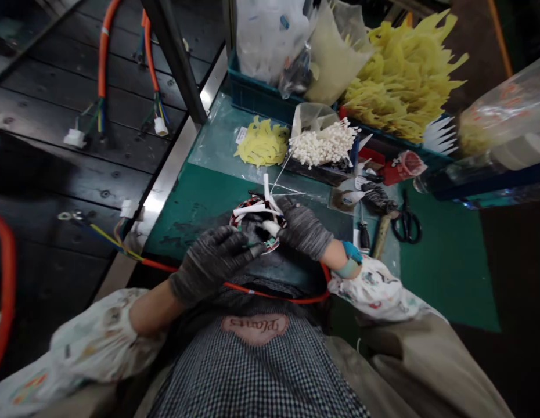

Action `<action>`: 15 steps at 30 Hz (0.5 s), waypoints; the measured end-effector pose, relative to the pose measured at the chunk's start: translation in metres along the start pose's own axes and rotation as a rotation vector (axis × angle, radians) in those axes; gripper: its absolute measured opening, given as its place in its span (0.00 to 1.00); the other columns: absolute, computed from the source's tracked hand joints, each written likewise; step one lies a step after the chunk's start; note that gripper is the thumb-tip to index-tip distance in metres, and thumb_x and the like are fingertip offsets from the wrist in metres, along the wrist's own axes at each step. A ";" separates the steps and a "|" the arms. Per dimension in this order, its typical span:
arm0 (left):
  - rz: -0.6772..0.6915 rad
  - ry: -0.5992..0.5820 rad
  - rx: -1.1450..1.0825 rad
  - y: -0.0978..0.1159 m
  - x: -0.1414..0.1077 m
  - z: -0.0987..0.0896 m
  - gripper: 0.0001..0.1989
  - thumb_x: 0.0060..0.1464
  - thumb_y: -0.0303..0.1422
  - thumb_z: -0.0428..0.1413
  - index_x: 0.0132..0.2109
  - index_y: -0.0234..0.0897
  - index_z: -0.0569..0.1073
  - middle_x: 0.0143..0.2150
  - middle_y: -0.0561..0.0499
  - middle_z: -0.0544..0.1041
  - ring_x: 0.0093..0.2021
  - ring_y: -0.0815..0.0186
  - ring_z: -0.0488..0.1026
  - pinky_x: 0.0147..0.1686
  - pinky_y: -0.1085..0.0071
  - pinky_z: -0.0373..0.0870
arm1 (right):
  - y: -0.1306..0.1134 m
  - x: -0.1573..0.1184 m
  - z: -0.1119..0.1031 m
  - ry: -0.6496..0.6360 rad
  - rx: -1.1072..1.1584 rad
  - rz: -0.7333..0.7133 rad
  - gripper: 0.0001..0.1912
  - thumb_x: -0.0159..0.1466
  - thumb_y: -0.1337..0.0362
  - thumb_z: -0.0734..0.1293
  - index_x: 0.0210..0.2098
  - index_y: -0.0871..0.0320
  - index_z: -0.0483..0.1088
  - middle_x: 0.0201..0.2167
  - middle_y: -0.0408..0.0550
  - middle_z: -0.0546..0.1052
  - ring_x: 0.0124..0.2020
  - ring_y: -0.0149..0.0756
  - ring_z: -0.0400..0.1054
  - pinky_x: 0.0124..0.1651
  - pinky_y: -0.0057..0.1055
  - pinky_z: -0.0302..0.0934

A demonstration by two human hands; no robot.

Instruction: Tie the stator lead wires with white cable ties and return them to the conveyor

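Green worktop (195, 212) on my feed: wire ring (256, 219) sits at its near edge, pinched by left grip (213, 261) and right grip (302, 227) (both gloved), white plugs (252, 210) sticking out.

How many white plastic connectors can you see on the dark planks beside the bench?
3. One white connector and another white connector end the orange cable at upper left; a third white connector sits by the bench's steel edge. Others may be hidden.
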State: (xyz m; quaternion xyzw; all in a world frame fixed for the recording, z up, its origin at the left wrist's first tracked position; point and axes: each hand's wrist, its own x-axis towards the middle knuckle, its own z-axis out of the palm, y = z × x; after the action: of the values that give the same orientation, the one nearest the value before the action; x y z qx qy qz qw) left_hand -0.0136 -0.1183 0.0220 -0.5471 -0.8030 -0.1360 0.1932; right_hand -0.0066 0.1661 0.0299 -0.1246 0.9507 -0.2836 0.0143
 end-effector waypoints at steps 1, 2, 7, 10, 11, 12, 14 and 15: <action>0.054 -0.038 0.002 -0.002 0.003 -0.009 0.23 0.71 0.19 0.58 0.63 0.47 0.85 0.56 0.51 0.89 0.55 0.57 0.84 0.54 0.63 0.81 | 0.000 0.008 0.001 -0.065 -0.005 -0.024 0.27 0.74 0.61 0.74 0.70 0.63 0.76 0.64 0.64 0.84 0.61 0.54 0.82 0.69 0.52 0.77; 0.103 -0.061 0.002 -0.003 0.007 -0.017 0.23 0.70 0.18 0.56 0.61 0.45 0.86 0.54 0.50 0.89 0.53 0.58 0.84 0.51 0.64 0.82 | 0.000 0.018 -0.001 -0.121 0.011 -0.070 0.27 0.74 0.61 0.75 0.70 0.62 0.76 0.66 0.63 0.83 0.63 0.53 0.81 0.71 0.51 0.75; 0.114 -0.078 0.102 -0.007 0.013 -0.040 0.18 0.69 0.19 0.55 0.50 0.44 0.86 0.52 0.53 0.91 0.48 0.58 0.84 0.42 0.62 0.79 | 0.006 0.048 -0.031 -0.340 0.189 -0.280 0.25 0.77 0.59 0.75 0.71 0.56 0.77 0.68 0.53 0.84 0.65 0.44 0.80 0.72 0.42 0.73; 0.116 -0.040 0.149 -0.013 -0.006 -0.035 0.20 0.68 0.20 0.55 0.53 0.47 0.85 0.53 0.56 0.91 0.52 0.59 0.85 0.49 0.60 0.76 | 0.001 0.043 -0.052 -0.126 -0.163 -0.042 0.24 0.83 0.62 0.66 0.75 0.59 0.74 0.71 0.62 0.80 0.65 0.53 0.80 0.67 0.48 0.74; 0.115 -0.023 0.149 -0.015 -0.013 -0.031 0.21 0.68 0.19 0.55 0.55 0.48 0.84 0.55 0.57 0.91 0.56 0.61 0.84 0.54 0.60 0.75 | -0.003 0.042 -0.055 -0.101 -0.319 0.032 0.25 0.84 0.63 0.62 0.76 0.59 0.73 0.74 0.65 0.77 0.64 0.56 0.80 0.64 0.50 0.75; 0.110 0.000 0.135 -0.018 -0.020 -0.026 0.21 0.69 0.20 0.55 0.58 0.49 0.83 0.57 0.57 0.91 0.60 0.62 0.83 0.60 0.61 0.73 | -0.007 0.042 -0.057 -0.132 -0.454 0.070 0.26 0.84 0.64 0.59 0.77 0.57 0.72 0.76 0.67 0.75 0.65 0.58 0.80 0.61 0.50 0.75; 0.087 0.049 0.072 -0.024 -0.028 -0.014 0.18 0.72 0.24 0.57 0.60 0.49 0.80 0.62 0.57 0.89 0.69 0.64 0.79 0.75 0.60 0.64 | -0.017 0.050 -0.053 -0.308 -0.624 0.031 0.29 0.84 0.69 0.54 0.78 0.57 0.71 0.76 0.69 0.74 0.65 0.59 0.80 0.55 0.49 0.75; 0.077 0.068 0.030 -0.027 -0.029 -0.009 0.14 0.74 0.28 0.59 0.60 0.49 0.80 0.64 0.57 0.88 0.73 0.63 0.76 0.80 0.57 0.58 | -0.020 0.056 -0.048 -0.382 -0.672 0.003 0.30 0.84 0.71 0.52 0.78 0.59 0.71 0.75 0.70 0.75 0.65 0.59 0.80 0.54 0.48 0.75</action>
State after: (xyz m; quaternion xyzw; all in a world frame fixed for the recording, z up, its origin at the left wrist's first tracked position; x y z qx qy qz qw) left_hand -0.0274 -0.1562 0.0161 -0.5696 -0.7764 -0.1347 0.2336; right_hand -0.0613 0.1623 0.0837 -0.1717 0.9710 0.0722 0.1499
